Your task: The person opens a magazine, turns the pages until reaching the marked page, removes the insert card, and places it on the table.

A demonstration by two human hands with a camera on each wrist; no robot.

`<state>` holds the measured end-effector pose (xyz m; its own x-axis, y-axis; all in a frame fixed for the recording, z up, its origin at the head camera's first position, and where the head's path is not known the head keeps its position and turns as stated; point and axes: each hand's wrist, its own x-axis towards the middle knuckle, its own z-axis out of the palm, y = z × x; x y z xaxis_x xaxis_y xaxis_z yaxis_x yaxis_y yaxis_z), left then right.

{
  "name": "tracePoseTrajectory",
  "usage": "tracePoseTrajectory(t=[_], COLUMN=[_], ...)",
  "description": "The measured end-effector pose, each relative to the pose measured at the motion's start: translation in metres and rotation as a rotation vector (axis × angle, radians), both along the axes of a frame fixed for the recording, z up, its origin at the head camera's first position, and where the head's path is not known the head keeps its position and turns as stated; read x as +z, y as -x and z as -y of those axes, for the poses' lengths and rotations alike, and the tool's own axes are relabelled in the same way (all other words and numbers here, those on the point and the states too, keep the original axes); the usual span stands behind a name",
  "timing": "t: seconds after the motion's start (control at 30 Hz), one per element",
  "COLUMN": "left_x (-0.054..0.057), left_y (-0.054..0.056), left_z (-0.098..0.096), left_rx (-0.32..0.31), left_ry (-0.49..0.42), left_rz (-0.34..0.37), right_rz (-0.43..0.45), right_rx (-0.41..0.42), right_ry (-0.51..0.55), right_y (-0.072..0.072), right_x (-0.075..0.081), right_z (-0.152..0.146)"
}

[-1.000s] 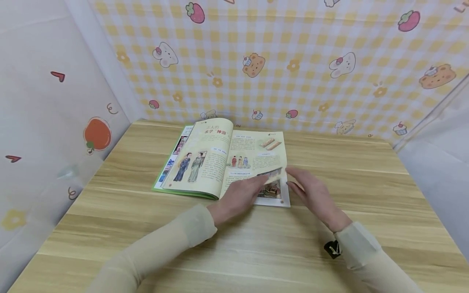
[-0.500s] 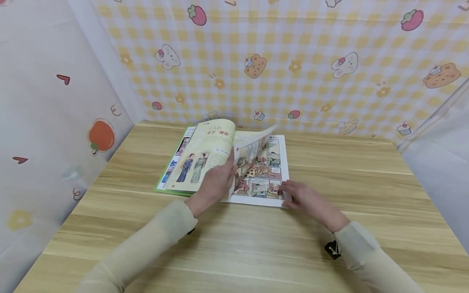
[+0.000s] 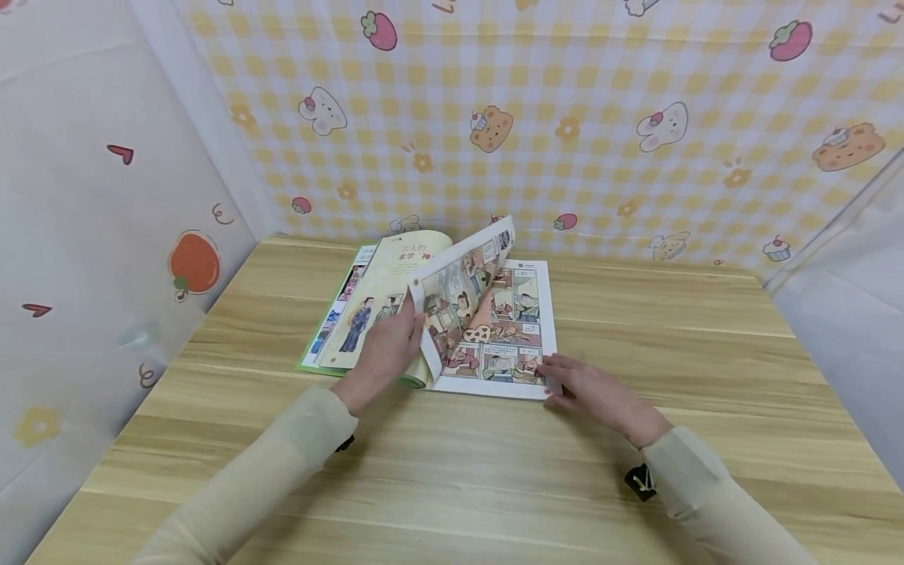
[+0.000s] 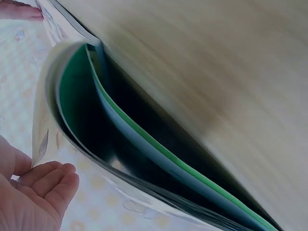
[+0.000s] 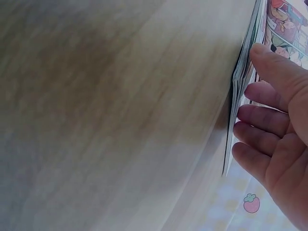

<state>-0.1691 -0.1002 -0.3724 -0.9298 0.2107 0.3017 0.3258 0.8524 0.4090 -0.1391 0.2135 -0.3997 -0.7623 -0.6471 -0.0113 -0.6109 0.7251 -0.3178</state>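
Note:
A magazine (image 3: 494, 387) lies spread on the table, with a green-edged cover under its left side. Between thumb and fingers my left hand (image 3: 381, 353) pinches a page (image 3: 459, 282), which stands raised and bent over the middle. In the left wrist view the left hand (image 4: 38, 192) grips that page by its edge, and the left-hand pages curve up from the green cover (image 4: 159, 144). Comic panels show on the right-hand page (image 3: 526, 314). My right hand (image 3: 600, 392) rests at this page's lower right corner. Its fingers (image 5: 262, 120) look extended along the magazine's edge in the right wrist view.
The wooden table (image 3: 692, 353) extends around the magazine. Behind it hangs a yellow checked cloth (image 3: 565, 78) with cartoon prints, and a white printed cloth (image 3: 85, 220) hangs at the left. A dark strapped object (image 3: 641, 480) sits at the right wrist.
My left hand has moved left from the right-hand page, lifting and carrying the page over, which uncovers comic panels. The right hand has shifted slightly down onto the magazine's lower right corner.

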Motion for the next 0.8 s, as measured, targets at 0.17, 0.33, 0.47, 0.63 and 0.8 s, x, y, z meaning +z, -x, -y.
tracePoseTrajectory(t=[0.17, 0.33, 0.47, 0.63, 0.8], left_x=[-0.001, -0.005, -0.008, -0.009, -0.011], left_y=[0.003, 0.012, 0.020, 0.023, 0.020], left_z=[0.017, 0.035, 0.045, 0.052, 0.057], left_rx=[0.085, 0.212, 0.307, 0.321, 0.240], left_ry=[-0.057, -0.304, -0.469, -0.465, -0.212], left_rz=[0.070, 0.205, 0.277, 0.292, 0.189], right_rz=[0.021, 0.032, 0.028, 0.024, 0.032], right_rx=[-0.002, -0.005, -0.004, 0.001, -0.003], right_ry=[0.002, -0.003, -0.001, 0.003, -0.002], right_y=[0.000, 0.000, 0.001, 0.002, 0.002], right_x=[0.001, 0.001, 0.001, 0.001, 0.001], right_z=[0.000, 0.000, 0.000, 0.000, 0.000])
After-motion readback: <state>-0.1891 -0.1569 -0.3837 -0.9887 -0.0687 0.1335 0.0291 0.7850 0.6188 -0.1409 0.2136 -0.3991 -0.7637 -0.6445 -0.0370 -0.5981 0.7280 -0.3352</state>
